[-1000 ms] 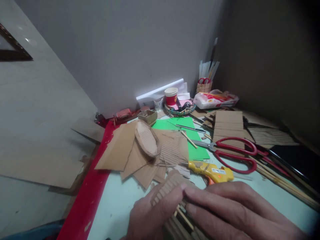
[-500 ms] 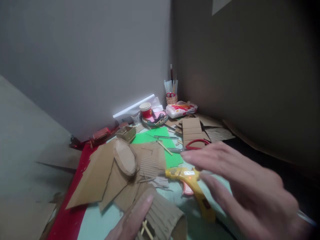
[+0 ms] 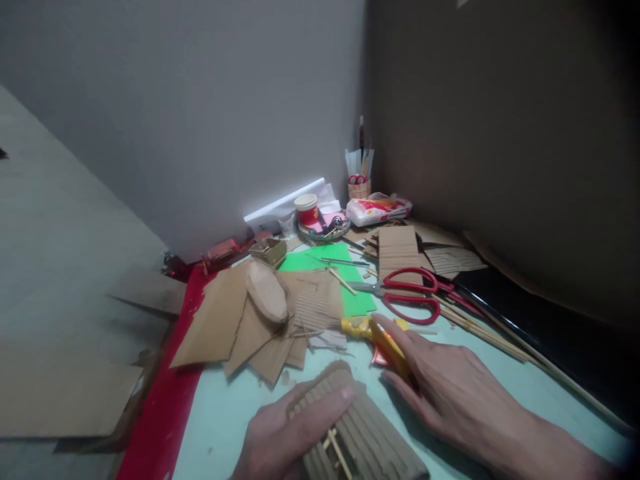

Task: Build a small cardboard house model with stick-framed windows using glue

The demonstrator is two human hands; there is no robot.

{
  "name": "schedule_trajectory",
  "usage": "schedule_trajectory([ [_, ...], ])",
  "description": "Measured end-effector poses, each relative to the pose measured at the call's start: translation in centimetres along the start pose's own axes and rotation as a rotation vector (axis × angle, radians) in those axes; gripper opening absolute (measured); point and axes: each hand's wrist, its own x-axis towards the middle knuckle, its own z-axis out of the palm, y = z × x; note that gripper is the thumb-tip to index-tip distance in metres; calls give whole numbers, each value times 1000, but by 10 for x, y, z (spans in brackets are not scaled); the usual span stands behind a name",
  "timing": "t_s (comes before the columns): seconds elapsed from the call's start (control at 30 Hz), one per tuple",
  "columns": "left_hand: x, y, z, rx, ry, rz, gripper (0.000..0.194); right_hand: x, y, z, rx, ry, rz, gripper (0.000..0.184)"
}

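My left hand (image 3: 293, 427), at the bottom centre, is closed round a hollow piece made of ridged corrugated cardboard (image 3: 373, 427). Its thumb presses on the top, and thin wooden sticks (image 3: 337, 450) show in a gap beside it. On the right, my right hand (image 3: 450, 380) is on a yellow glue gun (image 3: 397, 357), with the fingers over the far side of the handle and the thumb on the near side. The gun lies on the table, its nozzle to the left and its pinkish trigger (image 3: 380, 357) showing. My palm hides the lower handle.
Red-handled scissors (image 3: 410, 300) lie beyond the gun. Green paper (image 3: 320, 257), cardboard sheets (image 3: 210, 320) and an oval cardboard piece (image 3: 267, 290) cover the left and middle. At the back stand a red cup (image 3: 307, 210) and a holder (image 3: 359, 189). Long sticks (image 3: 480, 327) lie right.
My right hand has come down and back from above the scissors onto the glue gun's handle. My left hand and the cardboard piece have moved right in view; the camera has shifted.
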Motion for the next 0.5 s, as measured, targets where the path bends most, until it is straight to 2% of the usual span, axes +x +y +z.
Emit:
schedule_trajectory([
  [0.07,-3,-3,2,-73,-30,36,42,2,0,2,-9,3,-4,46],
  [0.17,-5,-5,2,-204,-60,70,41,3,0,1,3,12,3,29],
  [0.33,-6,-4,1,-280,-91,28,43,-8,0,-6,103,31,65,14],
  [0.5,-9,-4,1,-316,-93,0,43,-15,1,-10,438,116,179,16],
])
